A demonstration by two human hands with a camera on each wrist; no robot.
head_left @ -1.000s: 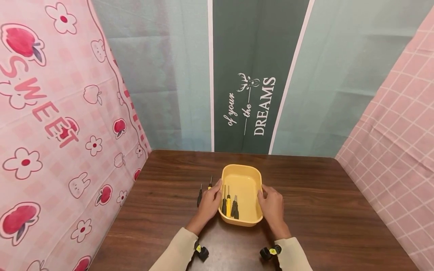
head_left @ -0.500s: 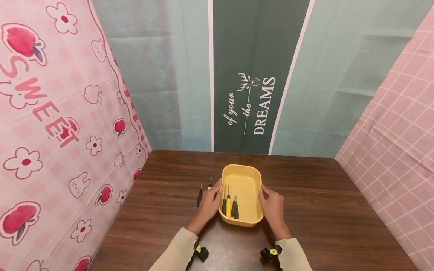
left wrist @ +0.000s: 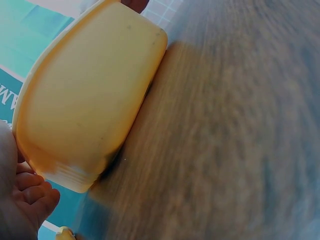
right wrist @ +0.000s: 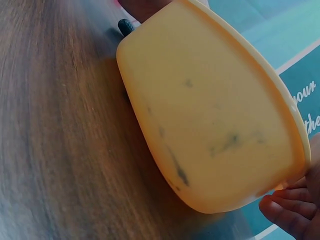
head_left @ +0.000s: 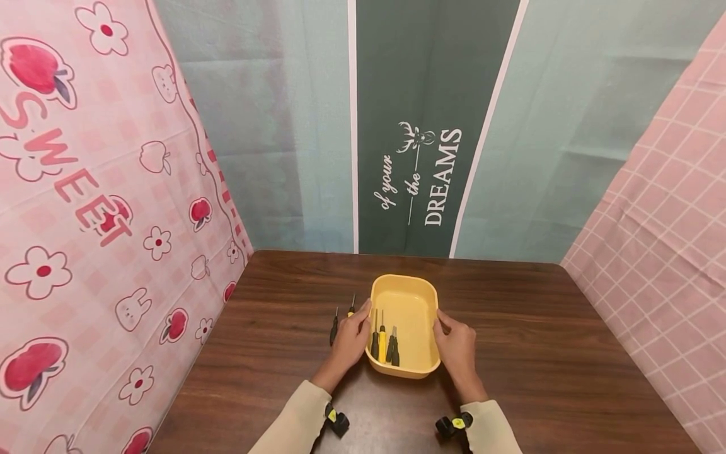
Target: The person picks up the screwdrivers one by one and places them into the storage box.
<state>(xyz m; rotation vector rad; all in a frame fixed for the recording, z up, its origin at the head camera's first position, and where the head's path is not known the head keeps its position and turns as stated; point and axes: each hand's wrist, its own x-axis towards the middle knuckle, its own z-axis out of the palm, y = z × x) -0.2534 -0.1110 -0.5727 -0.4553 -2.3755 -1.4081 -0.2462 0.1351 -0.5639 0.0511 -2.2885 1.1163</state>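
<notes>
A yellow plastic bin (head_left: 416,315) with rounded corners sits at mid-table, its floor tipped towards me in the head view. My left hand (head_left: 351,339) grips its left side, thumb at the rim. The right side is held the same way by my right hand (head_left: 456,343). Inside, along the left wall, lie several screwdrivers: a yellow-handled screwdriver (head_left: 382,347) and black-handled screwdrivers (head_left: 395,354). Both wrist views show the bin's outer wall (left wrist: 90,90) close to the tabletop; whether its base touches the wood all round I cannot tell.
On the wooden table (head_left: 539,353), left of my left hand, lie a black screwdriver (head_left: 334,331) and a yellow-and-black screwdriver (head_left: 351,309), the latter partly hidden by the hand. Patterned cloths hang behind the table (head_left: 317,157) and at both sides.
</notes>
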